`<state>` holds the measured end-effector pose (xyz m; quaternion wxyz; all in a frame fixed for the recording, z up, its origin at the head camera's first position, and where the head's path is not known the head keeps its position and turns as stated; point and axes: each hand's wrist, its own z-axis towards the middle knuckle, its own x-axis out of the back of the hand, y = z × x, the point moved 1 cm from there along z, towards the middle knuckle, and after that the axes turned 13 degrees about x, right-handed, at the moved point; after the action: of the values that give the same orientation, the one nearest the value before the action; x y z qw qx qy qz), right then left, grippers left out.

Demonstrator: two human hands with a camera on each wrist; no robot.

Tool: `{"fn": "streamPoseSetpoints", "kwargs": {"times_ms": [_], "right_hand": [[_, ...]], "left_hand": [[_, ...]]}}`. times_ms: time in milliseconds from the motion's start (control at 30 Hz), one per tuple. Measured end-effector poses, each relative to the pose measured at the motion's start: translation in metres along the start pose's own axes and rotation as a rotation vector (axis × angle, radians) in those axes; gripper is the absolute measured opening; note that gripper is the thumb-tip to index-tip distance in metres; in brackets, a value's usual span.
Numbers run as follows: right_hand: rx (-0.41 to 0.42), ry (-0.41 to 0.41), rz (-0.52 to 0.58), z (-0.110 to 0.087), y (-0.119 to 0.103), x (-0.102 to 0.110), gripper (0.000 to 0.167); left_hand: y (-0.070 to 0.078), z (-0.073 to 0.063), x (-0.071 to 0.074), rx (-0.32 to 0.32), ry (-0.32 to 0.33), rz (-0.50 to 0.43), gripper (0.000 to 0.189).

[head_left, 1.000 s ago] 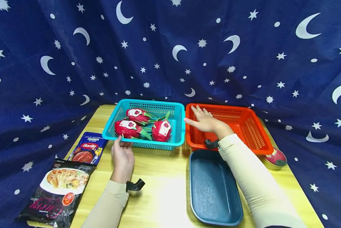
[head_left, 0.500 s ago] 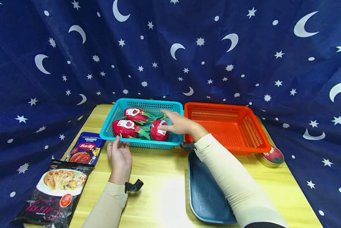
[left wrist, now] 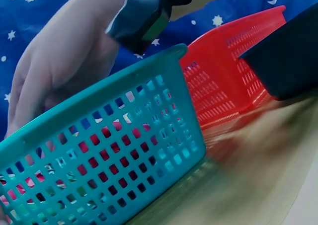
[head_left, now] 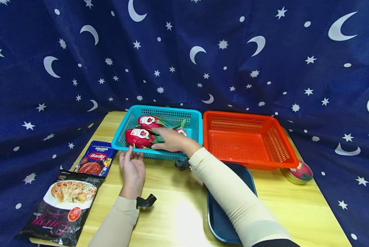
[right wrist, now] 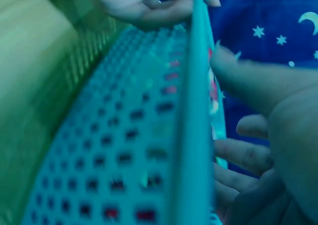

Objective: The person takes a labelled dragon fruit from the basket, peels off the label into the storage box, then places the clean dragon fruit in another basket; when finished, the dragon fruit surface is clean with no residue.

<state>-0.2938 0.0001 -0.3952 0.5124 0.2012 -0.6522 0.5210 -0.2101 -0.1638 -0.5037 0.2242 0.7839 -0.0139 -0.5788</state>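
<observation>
A teal plastic basket (head_left: 197, 128) holds three red dragon fruits with white labels. My left hand (head_left: 133, 173) grips its front rim near the left corner, thumb on top and fingers below. Above the basket my right hand (head_left: 173, 140) reaches in from the right, fingers apart and loosely bent, holding nothing visible. It is nearest the front-left dragon fruit (head_left: 137, 138) and covers most of the right dragon fruit (head_left: 181, 131). The back dragon fruit (head_left: 148, 121) lies behind them. In the right wrist view, the right thumb and fingers are inside the rim (right wrist: 195, 120).
An orange basket (head_left: 243, 140) stands right of the teal one. A dark blue tray (head_left: 221, 219) lies partly under my right forearm. A round tin (head_left: 299, 172) is at the far right. A Barilla pouch (head_left: 95, 159) and a black noodle packet (head_left: 62, 206) lie at left.
My right hand has moved left from over the orange basket, past the right dragon fruit, to the front-left one. The left hand has stayed at the teal basket's rim.
</observation>
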Motion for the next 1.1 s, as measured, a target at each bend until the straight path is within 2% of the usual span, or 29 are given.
{"fn": "streamPoseSetpoints", "kwargs": {"times_ms": [100, 267, 500, 733, 967, 1100], "right_hand": [[-0.022, 0.006, -0.014, 0.012, -0.002, -0.010, 0.071], [-0.117, 0.033, -0.032, 0.023, 0.000, -0.021, 0.060], [-0.215, 0.044, -0.065, 0.031, 0.000, -0.034, 0.051], [-0.253, 0.063, -0.150, 0.039, 0.000, -0.037, 0.015], [-0.308, 0.078, -0.250, 0.049, 0.003, -0.043, 0.027], [-0.295, 0.076, -0.269, 0.050, 0.003, -0.046, 0.029]], "left_hand": [[0.002, 0.000, 0.000, 0.007, -0.004, -0.003, 0.016], [-0.001, 0.000, -0.002, 0.013, -0.002, 0.010, 0.016], [-0.001, -0.001, 0.001, 0.002, 0.014, 0.018, 0.013], [0.000, 0.000, 0.000, -0.006, 0.005, 0.017, 0.015], [-0.001, 0.000, -0.004, -0.012, -0.001, 0.020, 0.013], [-0.001, 0.001, -0.001, -0.011, 0.005, 0.011, 0.014]]}}
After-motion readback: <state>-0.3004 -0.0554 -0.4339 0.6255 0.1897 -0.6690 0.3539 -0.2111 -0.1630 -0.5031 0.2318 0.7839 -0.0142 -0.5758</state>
